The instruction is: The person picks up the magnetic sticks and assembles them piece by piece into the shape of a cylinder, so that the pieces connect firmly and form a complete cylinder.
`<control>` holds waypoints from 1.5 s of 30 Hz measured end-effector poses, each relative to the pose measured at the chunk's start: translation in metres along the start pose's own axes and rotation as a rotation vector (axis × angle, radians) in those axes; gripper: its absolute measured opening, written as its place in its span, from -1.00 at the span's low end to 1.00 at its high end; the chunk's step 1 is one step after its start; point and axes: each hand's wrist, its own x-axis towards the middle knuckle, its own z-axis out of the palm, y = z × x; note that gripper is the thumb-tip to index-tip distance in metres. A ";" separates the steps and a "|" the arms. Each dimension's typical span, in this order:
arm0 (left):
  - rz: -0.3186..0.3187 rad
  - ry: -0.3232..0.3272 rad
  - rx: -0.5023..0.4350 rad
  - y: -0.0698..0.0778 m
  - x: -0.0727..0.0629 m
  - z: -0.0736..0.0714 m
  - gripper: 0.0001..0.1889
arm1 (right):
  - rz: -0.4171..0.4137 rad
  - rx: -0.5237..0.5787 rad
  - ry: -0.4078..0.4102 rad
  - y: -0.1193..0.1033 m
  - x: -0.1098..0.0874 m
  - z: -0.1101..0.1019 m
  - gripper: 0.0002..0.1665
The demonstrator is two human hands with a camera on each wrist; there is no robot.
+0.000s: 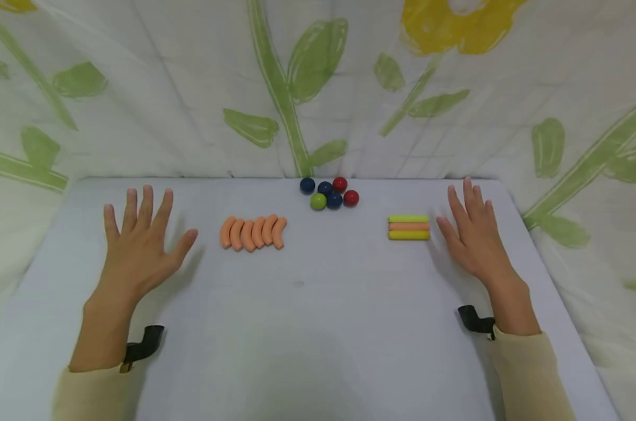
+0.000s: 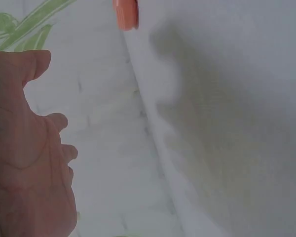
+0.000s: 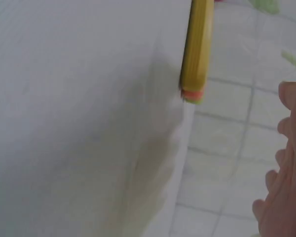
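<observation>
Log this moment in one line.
left hand: holding nothing; right hand: holding nothing; orange curved pieces: in a row; balls: clustered; three sticks: side by side

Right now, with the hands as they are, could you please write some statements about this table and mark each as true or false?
1. Six curved pieces lie in a row. True.
2. The left hand holds nothing. True.
3. All the balls are red. False: of the six balls, three are blue, two red, one green.
4. Three sticks lie nearer the right hand than the left. True.
5. The right hand grips a stick. False: it holds nothing.
</observation>
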 end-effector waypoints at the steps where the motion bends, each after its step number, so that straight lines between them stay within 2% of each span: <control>1: 0.003 0.000 -0.003 0.002 0.001 -0.001 -0.04 | -0.009 0.007 0.000 -0.003 0.002 0.000 -0.14; 8: 0.053 0.022 -0.021 0.021 0.008 -0.001 -0.06 | -0.045 0.019 -0.023 -0.026 0.019 0.003 -0.13; 14: 0.079 0.041 -0.024 0.034 0.010 0.001 -0.07 | -0.074 0.045 -0.076 -0.049 0.031 0.015 -0.11; 19: 0.100 0.047 -0.036 0.046 0.014 0.006 -0.11 | -0.098 0.068 -0.083 -0.064 0.039 0.024 -0.15; 26: 0.138 0.032 -0.047 0.065 0.025 0.013 -0.17 | -0.183 0.103 -0.007 -0.084 0.052 0.038 -0.16; 34: 0.184 0.045 -0.103 0.094 0.045 0.028 -0.29 | -0.274 0.151 0.005 -0.109 0.072 0.047 -0.30; 40: 0.148 0.029 -0.150 0.121 0.054 0.032 -0.33 | -0.266 0.279 0.002 -0.126 0.084 0.050 -0.41; 45: 0.169 0.047 -0.170 0.136 0.054 0.035 -0.46 | -0.237 0.333 0.027 -0.139 0.090 0.054 -0.47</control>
